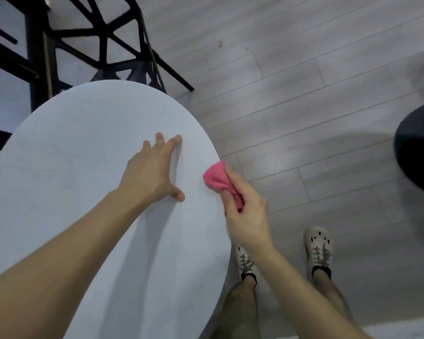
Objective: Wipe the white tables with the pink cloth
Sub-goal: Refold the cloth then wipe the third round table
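Your right hand (pixel 245 216) grips one bunched pink cloth (pixel 217 178) at the desk (pixel 83 167) edge; your left hand (pixel 152 172) lies spread flat beside it; one black chair (pixel 96 45) stands beyond.

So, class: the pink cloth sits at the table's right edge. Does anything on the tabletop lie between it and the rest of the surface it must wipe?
Only the person's own left hand, spread flat on the white table just left of the pink cloth, which the right hand grips. Nothing else shows on the tabletop.
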